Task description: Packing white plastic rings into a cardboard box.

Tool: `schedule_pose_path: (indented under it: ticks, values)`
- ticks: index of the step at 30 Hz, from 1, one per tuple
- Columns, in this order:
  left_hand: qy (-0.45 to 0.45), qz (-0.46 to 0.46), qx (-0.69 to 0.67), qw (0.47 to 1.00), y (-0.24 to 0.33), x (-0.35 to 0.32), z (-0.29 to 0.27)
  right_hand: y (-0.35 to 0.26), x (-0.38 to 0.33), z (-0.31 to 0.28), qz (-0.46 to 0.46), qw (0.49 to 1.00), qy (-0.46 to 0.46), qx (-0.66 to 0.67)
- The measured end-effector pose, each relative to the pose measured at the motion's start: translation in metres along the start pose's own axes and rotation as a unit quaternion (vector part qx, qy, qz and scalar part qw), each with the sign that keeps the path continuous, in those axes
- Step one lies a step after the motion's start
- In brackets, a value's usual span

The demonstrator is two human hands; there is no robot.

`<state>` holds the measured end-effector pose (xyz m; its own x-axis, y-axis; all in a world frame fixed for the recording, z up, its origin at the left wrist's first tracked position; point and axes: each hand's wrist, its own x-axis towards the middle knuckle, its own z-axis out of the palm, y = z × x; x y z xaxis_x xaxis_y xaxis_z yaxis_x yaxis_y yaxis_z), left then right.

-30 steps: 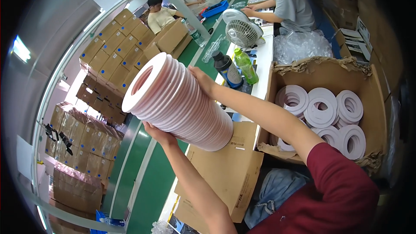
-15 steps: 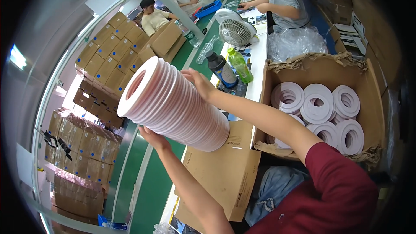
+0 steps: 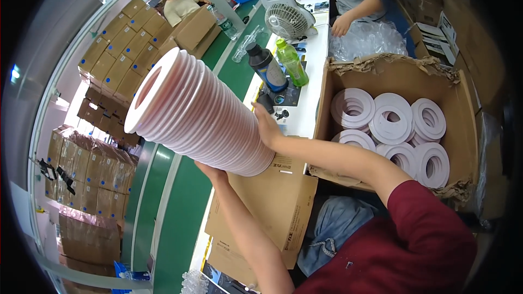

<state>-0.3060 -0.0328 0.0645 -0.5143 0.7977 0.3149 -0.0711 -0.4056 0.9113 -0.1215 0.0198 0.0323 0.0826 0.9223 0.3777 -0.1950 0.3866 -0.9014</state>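
Observation:
A tall stack of pinkish-white flat rings (image 3: pixel 204 111) leans to the upper left above a flat brown cardboard carton (image 3: pixel 264 198). My left hand (image 3: pixel 211 172) supports the stack from its near left side, its fingers mostly hidden beneath the rings. On the opposite side, my right hand (image 3: pixel 266 126) presses against the lower part of the stack, the fingertips partly out of sight. The lower end of the stack is close to the carton; whether it touches I cannot tell. To my right, an open cardboard box (image 3: pixel 321 122) holds several shorter piles of the same rings (image 3: pixel 391 118).
Beyond my right hand stand a dark bottle (image 3: pixel 267 68), a green bottle (image 3: pixel 292 62) and a white fan (image 3: pixel 287 16). A green conveyor belt (image 3: pixel 182 207) runs along the left. Clear plastic bags (image 3: pixel 368 42) lie behind the box. Co-workers sit farther off.
My right hand has slid down the stack toward its lower end, and my left hand has shifted lower along it too. The view has turned slightly. A co-worker's hand has moved over the plastic bags.

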Motion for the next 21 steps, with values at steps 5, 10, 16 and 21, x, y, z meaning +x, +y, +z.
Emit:
schedule_pose_path:
  ticks: [5, 10, 16, 21]
  values:
    - [-0.006, -0.027, -0.099, 0.995, -0.01, -0.019, 0.011, 0.005, -0.008, 0.005, 0.086, 0.996, 0.022, 0.031]
    - [-0.012, -0.03, -0.087, 0.996, -0.008, -0.019, 0.011, 0.016, -0.006, 0.01, 0.09, 0.994, 0.036, 0.058]
    - [-0.006, -0.007, -0.097, 0.995, -0.023, -0.008, -0.01, 0.02, 0.001, 0.008, 0.09, 0.994, 0.002, 0.065]
    - [0.008, -0.014, -0.159, 0.987, -0.026, -0.014, 0.006, 0.02, -0.003, 0.006, 0.111, 0.991, 0.05, 0.055]
